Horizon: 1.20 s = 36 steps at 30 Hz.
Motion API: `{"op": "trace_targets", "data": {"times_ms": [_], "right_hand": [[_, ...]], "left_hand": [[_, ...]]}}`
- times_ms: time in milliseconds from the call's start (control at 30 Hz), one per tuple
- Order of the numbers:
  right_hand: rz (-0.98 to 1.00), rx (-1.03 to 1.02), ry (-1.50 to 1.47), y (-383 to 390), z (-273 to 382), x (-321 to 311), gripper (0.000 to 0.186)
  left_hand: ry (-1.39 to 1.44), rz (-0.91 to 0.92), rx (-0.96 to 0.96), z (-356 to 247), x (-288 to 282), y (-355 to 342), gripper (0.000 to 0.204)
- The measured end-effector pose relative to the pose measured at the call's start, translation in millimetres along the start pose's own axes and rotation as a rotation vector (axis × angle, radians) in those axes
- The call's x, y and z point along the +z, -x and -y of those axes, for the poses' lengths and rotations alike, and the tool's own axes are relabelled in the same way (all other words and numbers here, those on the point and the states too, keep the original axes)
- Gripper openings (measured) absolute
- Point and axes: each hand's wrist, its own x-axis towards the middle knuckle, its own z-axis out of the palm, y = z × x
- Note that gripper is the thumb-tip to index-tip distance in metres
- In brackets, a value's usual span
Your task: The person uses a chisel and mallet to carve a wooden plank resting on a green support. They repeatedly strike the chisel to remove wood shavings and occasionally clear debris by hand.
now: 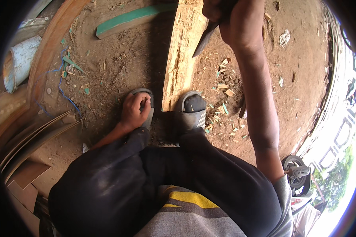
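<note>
Two hands work: right hand (235,21) at 12 o'clock closed round a blade (205,39) against the plank (182,59); left hand (133,110) clasps a sandal (144,106). Chips (225,89) lie at 3 o'clock, much plank still rough

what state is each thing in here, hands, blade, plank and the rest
right hand: raised, gripping the blade
blade: held, tip pointing down beside the plank
plank: standing on edge, face rough and splintered
left hand: resting on the left sandal
wood chips: loose on the dirt
</note>
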Motion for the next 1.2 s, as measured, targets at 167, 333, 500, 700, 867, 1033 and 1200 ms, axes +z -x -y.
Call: {"op": "trace_targets", "data": {"times_ms": [167, 333, 500, 700, 867, 1033, 1200], "right_hand": [[-0.199, 0.146, 0.179, 33.5, -53.9, 27.8, 0.036], [-0.263, 0.172, 0.046, 33.5, -62.9, 0.0, 0.036], [-0.26, -0.089, -0.1, 41.8, -63.4, -3.5, 0.032], [-0.319, 0.089, 0.061, 46.3, -76.2, 11.3, 0.03], [-0.252, 0.094, -0.114, 30.0, -58.8, -1.1, 0.043], [-0.322, 0.167, 0.149, 44.7, -76.1, 25.5, 0.029], [-0.287, 0.032, 0.151, 35.4, -70.0, 8.5, 0.045]], "left_hand": [[0.01, -0.036, 0.026, 0.8, 1.1, -0.6, 0.011], [0.06, -0.041, 0.038, 2.1, 2.1, 0.2, 0.008], [0.042, -0.042, 0.028, 3.0, 2.8, -0.1, 0.008], [0.034, -0.022, 0.033, 3.3, 0.7, 1.5, 0.008], [0.035, -0.035, 0.003, 2.8, 3.1, 1.9, 0.011], [0.018, -0.045, 0.029, 3.2, 2.8, -0.2, 0.011], [0.031, -0.027, 0.004, 1.6, 1.5, -0.2, 0.011]]}}
